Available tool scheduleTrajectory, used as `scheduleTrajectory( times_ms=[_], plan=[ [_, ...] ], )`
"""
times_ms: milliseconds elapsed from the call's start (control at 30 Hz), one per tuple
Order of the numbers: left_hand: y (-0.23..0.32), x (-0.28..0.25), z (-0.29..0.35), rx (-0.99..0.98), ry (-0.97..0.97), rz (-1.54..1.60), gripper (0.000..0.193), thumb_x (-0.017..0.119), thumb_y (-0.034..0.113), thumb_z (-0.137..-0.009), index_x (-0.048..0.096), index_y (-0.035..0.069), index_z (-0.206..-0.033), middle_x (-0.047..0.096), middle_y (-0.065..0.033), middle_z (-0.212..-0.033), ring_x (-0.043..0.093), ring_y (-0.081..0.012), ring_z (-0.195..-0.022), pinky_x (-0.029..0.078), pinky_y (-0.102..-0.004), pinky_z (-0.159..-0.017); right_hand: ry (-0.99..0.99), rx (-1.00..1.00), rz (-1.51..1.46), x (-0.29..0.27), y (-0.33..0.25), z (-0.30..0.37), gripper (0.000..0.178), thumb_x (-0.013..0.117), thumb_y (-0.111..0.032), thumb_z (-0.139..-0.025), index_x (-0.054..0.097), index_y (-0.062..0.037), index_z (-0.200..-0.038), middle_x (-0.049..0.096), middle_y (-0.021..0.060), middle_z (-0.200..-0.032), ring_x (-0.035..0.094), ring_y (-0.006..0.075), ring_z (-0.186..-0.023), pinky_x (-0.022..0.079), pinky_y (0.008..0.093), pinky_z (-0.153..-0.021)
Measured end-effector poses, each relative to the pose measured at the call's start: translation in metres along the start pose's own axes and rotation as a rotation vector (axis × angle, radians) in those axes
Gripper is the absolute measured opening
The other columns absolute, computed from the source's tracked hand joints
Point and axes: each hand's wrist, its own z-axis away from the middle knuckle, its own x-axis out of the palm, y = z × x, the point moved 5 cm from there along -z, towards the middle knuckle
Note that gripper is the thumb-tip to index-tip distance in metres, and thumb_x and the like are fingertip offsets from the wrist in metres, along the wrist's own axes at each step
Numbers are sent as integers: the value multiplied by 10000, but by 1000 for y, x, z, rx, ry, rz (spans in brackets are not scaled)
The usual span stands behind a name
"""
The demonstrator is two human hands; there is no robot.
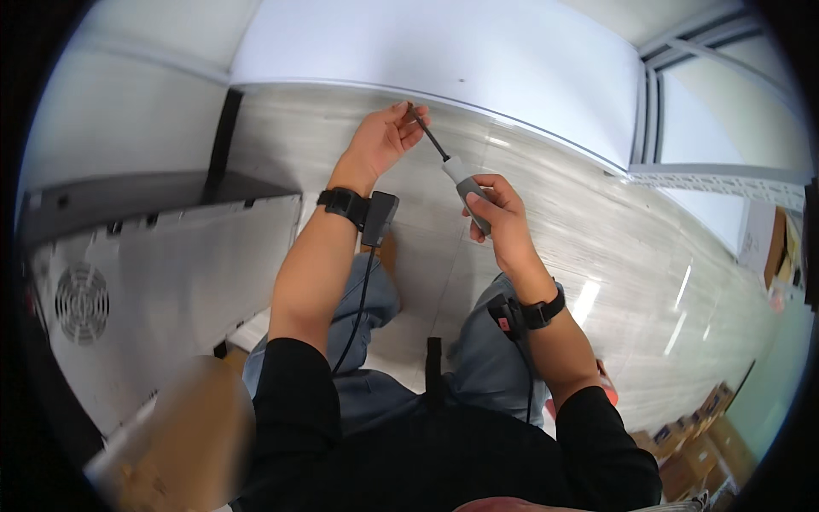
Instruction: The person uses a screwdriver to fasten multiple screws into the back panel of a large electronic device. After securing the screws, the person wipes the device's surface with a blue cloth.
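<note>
A screwdriver (466, 184) with a grey handle and a long dark shaft slants up and to the left in front of me. My right hand (499, 213) is wrapped round its handle, thumb along the side. At the far end of the shaft, the thumb and forefinger of my left hand (386, 141) close on the tip, while the other fingers curl loosely. Whether something small sits at the tip is hidden by those fingers. Both hands are held in the air over the floor.
A metal cabinet (179, 290) with a round vent stands at my left. Ahead is a white panel (444, 51) reaching down to the grey floor (597, 247). Cardboard boxes (695, 461) lie at the lower right. Cables hang from the black devices strapped to both wrists.
</note>
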Motion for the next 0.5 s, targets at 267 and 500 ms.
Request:
scheduleTrajectory(
  times_ms=[267,500],
  plan=[
    [18,-42,146,272,221,122,132,475,96,-943,554,6,-998,629,-149,-1010,628,-236,-921,553,-317,-790,-255,6,178,57,5,49,262,599,-178,-864,553,-48,-1086,570,24,-743,486,76,-485,351,226,-431],
    [3,-115,238,363,342,96,122,447,98,-962,535,22,-997,632,-147,-1018,643,-206,-882,557,-303,-760,-379,43,480,114,28,77,294,620,-187,-844,555,-19,-1077,562,26,-737,481,85,-494,383,237,-456]
  ],
)
